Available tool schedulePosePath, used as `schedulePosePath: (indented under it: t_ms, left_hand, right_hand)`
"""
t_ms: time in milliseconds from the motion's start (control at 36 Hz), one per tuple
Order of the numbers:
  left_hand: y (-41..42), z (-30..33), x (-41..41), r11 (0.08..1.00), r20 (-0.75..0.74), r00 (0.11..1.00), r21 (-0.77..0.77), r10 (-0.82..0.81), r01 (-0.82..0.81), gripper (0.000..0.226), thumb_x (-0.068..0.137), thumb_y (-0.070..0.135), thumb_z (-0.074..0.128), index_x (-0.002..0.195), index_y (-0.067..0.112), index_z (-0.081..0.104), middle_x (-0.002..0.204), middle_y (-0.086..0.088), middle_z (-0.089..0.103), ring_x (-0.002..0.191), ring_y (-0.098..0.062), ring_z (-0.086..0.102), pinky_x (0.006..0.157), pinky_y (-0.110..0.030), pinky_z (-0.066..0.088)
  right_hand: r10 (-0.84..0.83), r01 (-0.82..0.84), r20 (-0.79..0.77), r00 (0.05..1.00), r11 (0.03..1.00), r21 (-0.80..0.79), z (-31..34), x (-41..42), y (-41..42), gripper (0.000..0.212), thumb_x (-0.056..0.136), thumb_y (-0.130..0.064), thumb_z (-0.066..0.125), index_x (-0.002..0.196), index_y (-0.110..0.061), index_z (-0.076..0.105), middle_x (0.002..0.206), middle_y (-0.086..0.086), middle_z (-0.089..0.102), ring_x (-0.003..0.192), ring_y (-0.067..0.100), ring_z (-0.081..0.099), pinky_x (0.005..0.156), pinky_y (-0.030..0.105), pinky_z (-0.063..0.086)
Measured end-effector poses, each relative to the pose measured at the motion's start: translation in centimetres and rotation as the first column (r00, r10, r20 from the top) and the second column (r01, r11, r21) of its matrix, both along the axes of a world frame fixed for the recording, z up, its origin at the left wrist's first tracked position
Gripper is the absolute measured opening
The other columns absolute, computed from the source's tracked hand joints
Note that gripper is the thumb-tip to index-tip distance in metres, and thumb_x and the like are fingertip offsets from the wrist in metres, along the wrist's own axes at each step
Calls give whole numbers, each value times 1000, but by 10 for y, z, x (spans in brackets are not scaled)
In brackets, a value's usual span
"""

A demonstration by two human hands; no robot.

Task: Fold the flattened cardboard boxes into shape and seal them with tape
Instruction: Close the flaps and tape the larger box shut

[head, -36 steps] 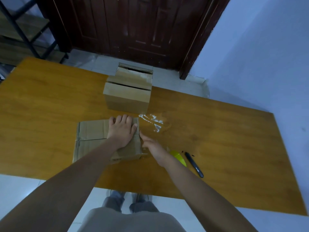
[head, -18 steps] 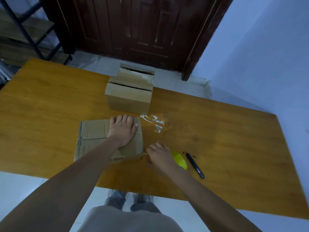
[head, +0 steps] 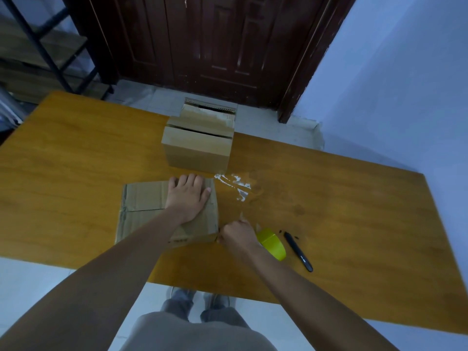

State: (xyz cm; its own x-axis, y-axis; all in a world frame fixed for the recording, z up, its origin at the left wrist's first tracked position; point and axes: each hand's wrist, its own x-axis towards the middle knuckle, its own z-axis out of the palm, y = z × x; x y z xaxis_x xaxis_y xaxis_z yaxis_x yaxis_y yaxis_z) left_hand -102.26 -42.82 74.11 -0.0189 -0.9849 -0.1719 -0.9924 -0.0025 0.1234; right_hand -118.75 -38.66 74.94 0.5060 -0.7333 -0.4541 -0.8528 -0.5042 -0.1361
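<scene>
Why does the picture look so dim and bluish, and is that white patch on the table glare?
Head view: dim, blue-tinted light, soft shadows; wide-angle lens bends the table edges; the white patch beside the flattened box looks like crumpled clear tape catching light, though I cannot be sure.

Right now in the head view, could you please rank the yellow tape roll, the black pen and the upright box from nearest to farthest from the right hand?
1. Yellow tape roll, just right of the right hand.
2. Black pen, beyond the roll.
3. Upright box, at the table's far edge.
</scene>
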Motion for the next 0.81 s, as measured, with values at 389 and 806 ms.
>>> schedulePosePath:
  t_ms: [389,806]
  left_hand:
    - [2,-2,3,1000,0,1000,-19,-3,3,52,99,47,16,133,16,39,127,-4,46,120,-25,38,104,-43,21]
    - [3,-4,2,998,3,1000,-52,19,-18,83,81,53,-11,134,14,40,127,-5,48,117,-26,42,101,-45,24]
  right_hand:
    - [212,-220,-114,971,974,-57,7,-2,-15,26,97,-29,49,103,-13,68,107,8,67,115,26,50,111,44,18]
    - [209,-234,-187,960,964,-123,1,0,-12,22,97,-24,49,100,-14,68,106,6,66,119,30,45,106,53,21]
